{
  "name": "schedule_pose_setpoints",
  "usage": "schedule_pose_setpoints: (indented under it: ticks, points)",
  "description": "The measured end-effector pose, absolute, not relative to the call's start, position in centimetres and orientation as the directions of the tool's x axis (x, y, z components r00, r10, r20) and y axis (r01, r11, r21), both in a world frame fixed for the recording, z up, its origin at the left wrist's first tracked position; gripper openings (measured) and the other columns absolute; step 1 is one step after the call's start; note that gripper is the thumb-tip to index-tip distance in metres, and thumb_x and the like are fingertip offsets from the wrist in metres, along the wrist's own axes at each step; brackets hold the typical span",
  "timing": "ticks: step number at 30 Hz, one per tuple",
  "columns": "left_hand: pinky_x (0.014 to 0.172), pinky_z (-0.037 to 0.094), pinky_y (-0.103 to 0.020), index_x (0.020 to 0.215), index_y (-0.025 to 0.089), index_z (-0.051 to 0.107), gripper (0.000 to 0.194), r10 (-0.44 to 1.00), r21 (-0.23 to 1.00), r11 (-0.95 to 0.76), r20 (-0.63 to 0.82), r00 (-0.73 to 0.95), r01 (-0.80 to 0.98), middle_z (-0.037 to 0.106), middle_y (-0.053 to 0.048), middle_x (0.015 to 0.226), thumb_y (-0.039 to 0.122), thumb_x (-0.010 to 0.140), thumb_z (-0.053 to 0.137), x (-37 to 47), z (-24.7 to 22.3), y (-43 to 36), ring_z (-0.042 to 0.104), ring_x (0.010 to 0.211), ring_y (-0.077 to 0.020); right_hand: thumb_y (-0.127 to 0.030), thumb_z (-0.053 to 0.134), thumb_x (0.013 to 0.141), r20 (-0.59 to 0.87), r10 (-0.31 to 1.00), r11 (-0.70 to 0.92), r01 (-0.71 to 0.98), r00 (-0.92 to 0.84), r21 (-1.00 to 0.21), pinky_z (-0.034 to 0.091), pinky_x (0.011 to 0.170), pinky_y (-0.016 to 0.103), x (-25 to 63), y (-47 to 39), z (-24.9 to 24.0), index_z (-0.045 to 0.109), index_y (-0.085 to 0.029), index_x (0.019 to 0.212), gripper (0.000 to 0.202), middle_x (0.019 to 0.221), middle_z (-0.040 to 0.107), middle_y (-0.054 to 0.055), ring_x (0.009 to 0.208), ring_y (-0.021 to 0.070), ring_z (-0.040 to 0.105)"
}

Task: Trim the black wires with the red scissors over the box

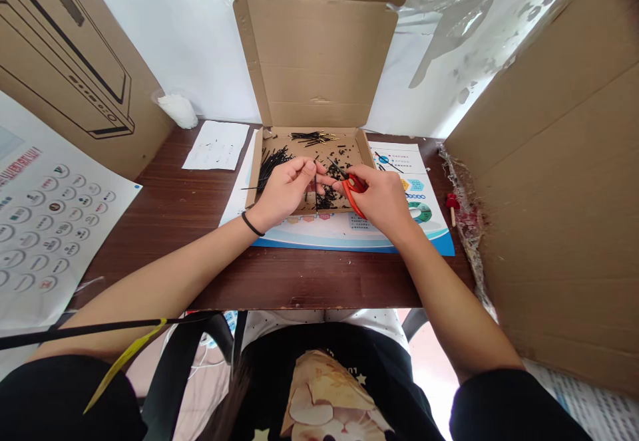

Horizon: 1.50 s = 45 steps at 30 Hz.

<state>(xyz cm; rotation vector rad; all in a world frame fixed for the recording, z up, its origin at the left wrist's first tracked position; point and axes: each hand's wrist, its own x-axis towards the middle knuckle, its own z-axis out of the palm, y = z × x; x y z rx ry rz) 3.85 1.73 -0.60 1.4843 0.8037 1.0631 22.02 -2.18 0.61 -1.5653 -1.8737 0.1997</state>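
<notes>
My left hand pinches a thin black strip that hangs upright between thumb and fingers, over the front part of an open cardboard box. Red-handled scissors are in my right hand, their blades pointing up and left over the box. Long black strips lie in a bundle at the box's left side. Small black pieces are scattered in its middle and right. A bunch of black strips with gold-coloured ends rests near the back.
The box lid stands up against the wall. White paper with black bits lies left of the box, and a printed sheet is under it. Large cardboard stands at the right. A small red item lies beside it.
</notes>
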Motion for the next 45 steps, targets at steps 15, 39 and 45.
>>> schedule_pose_setpoints:
  ticks: [15, 39, 45]
  points:
    - [0.078, 0.054, -0.028, 0.088, 0.017, 0.066, 0.044, 0.91, 0.933, -0.35, 0.318, 0.267, 0.082, 0.073, -0.008, 0.088, 0.06, 0.082, 0.064, 3.59, -0.11, 1.32, 0.067, 0.08, -0.0147, -0.059, 0.058, 0.085, 0.436, 0.898, 0.317, 0.779, -0.062, -0.542, 0.031, 0.057, 0.026, 21.93, -2.35, 0.9, 0.069, -0.021, 0.084, 0.04, 0.061, 0.056, 0.0, 0.058, 0.0133, 0.041]
    - [0.079, 0.052, -0.029, 0.085, 0.019, 0.071, 0.034, 0.905, 0.901, -0.397, 0.351, 0.241, 0.177, 0.074, -0.008, 0.092, 0.052, 0.079, 0.072, 3.46, -0.52, 1.58, 0.067, 0.083, -0.0168, -0.054, 0.06, 0.086, 0.437, 0.89, 0.329, 0.844, -0.127, -0.425, 0.028, 0.058, 0.026, 21.84, -2.61, 0.81, 0.07, -0.023, 0.082, 0.033, 0.071, 0.068, 0.002, 0.064, 0.0164, 0.055]
    - [0.081, 0.052, -0.031, 0.086, 0.018, 0.072, 0.037, 0.905, 0.894, -0.401, 0.353, 0.237, 0.2, 0.075, -0.008, 0.092, 0.054, 0.078, 0.072, 3.41, -0.77, 1.71, 0.067, 0.084, -0.0177, -0.053, 0.059, 0.087, 0.419, 0.898, 0.325, 0.839, -0.13, -0.437, 0.026, 0.057, 0.026, 21.96, -2.55, 0.79, 0.069, -0.022, 0.075, 0.035, 0.066, 0.065, 0.001, 0.061, 0.0138, 0.051]
